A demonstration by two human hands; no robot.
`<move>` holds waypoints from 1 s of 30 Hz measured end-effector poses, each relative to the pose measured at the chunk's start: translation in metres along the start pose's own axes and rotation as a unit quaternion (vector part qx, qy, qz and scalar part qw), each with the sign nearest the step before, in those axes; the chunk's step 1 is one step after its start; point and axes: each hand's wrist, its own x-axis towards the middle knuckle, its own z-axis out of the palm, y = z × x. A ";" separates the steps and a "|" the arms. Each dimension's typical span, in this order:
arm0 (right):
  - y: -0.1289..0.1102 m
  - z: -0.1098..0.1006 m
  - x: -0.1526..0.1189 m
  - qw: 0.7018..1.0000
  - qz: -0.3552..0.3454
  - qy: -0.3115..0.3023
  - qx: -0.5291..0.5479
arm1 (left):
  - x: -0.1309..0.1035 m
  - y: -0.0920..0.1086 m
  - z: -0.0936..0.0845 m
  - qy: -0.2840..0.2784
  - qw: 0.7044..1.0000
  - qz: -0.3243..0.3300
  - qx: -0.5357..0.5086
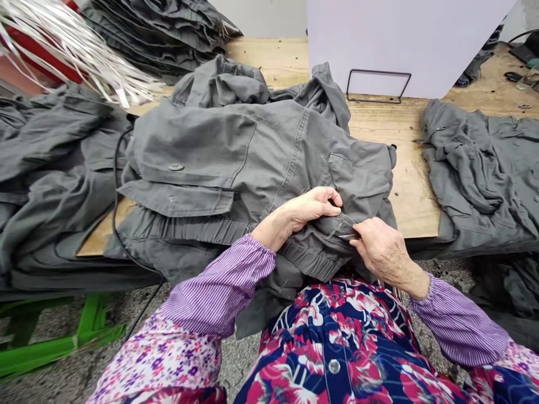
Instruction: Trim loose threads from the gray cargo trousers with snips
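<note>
A grey cloth work garment [269, 146] lies spread before me, with a pocket button [176, 166] and a loose pocket flap [181, 201] at its left. My left hand [309, 210] is closed, thumb and forefinger pinching the edge of a second, smaller flap [337, 225] near the garment's gathered hem. Loose threads show on that flap. My right hand [381, 244] is closed at the flap's right end. A thin, pointed metal tool [347, 237] sticks out from its fingertips toward the left; the rest of it is hidden in the hand.
Grey garments lie heaped at the left [46, 163] and right [484, 168], with a folded stack [160, 33] behind. White strips [80, 50] hang at upper left. A white board [400, 45] and wire stand [379, 101] are on the wooden table [415, 207]. A black cable [115, 207] drops over the edge.
</note>
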 end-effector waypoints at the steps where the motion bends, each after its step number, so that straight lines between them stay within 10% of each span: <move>1: -0.001 0.000 0.003 1.000 -0.010 -0.012 -0.019 | 0.000 0.000 0.001 0.004 1.000 -0.002 0.001; 30: -0.001 -0.007 0.019 0.994 -0.006 -0.104 -0.042 | 0.005 -0.003 0.004 0.029 0.999 -0.022 0.015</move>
